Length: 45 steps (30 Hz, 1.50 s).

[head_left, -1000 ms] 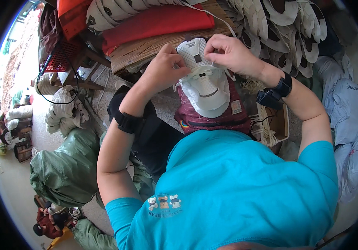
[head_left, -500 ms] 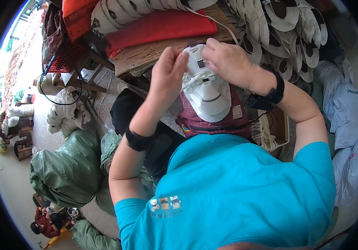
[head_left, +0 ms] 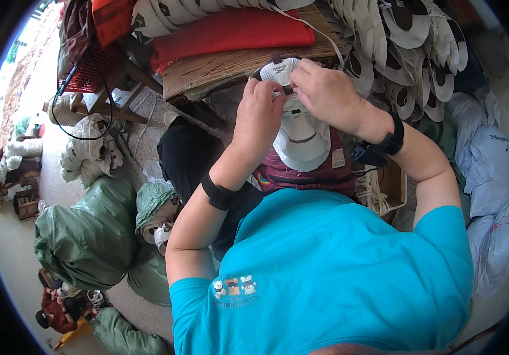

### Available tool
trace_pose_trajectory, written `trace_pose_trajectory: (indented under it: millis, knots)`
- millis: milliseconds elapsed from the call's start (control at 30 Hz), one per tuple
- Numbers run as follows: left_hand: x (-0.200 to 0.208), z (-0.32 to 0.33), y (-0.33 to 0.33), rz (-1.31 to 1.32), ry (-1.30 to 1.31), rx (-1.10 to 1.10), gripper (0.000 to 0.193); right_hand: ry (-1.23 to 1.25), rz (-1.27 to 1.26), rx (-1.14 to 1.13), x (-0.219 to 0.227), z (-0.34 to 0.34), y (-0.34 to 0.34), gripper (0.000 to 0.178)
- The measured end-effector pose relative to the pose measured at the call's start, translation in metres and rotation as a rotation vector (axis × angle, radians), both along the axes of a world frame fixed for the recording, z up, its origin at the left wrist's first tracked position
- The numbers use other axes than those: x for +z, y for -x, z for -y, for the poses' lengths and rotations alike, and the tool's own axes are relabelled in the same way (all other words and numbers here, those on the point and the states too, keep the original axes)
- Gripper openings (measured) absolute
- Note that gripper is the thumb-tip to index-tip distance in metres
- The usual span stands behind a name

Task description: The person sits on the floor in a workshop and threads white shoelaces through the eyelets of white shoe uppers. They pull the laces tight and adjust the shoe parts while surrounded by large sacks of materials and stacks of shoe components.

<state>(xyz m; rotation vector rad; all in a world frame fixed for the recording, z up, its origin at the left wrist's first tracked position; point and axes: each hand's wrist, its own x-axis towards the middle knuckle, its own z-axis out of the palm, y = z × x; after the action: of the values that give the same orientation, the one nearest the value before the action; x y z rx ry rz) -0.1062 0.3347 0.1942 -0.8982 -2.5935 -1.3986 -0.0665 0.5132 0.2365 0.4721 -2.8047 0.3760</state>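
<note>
A white mesh shoe upper (head_left: pixel 302 147) with a dark curved band across its toe lies on the maroon cloth (head_left: pixel 340 171) over my lap. Its pale tongue (head_left: pixel 279 71), with a dark tab at the top, points away from me. My left hand (head_left: pixel 259 115) is closed in a pinch at the upper's left side, by the base of the tongue, with a small white bit at the fingertips. On the tongue's right edge, my right hand (head_left: pixel 328 94) pinches with thumb and fingers. Both hands cover the middle of the upper, so the laces are hidden.
Just ahead stands a wooden table (head_left: pixel 207 68) bearing folded red cloth (head_left: pixel 237 38) and a row of white uppers (head_left: pixel 207 9). More uppers (head_left: pixel 379 53) are heaped at right. A box of white laces (head_left: pixel 376 189) sits by my right side; green sacks (head_left: pixel 89 231) lie left.
My left hand has moved right and nearer me, over the middle of the upper. The white lace seen there before is now covered. My right hand has shifted slightly, staying at the tongue.
</note>
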Motion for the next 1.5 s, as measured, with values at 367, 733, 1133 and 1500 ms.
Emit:
trace_pose_trajectory:
  millis: [367, 733, 1133, 1500]
  knots:
    - [-0.001, -0.007, 0.001, 0.014, 0.051, 0.063, 0.018, 0.423, 0.152, -0.113, -0.014, -0.003, 0.013, 0.015]
    - [-0.003, 0.020, 0.017, 0.285, -0.195, -0.018, 0.014, 0.226, 0.066, 0.147, 0.002, -0.004, 0.014, 0.016]
    - [-0.007, 0.035, 0.005, 0.496, -0.705, -0.150, 0.014, 0.589, -0.086, 0.502, 0.073, 0.038, 0.038, 0.011]
    - [0.004, 0.018, 0.005, -0.165, -0.168, -0.026, 0.013, 0.203, -0.142, 0.661, 0.016, 0.030, -0.043, 0.018]
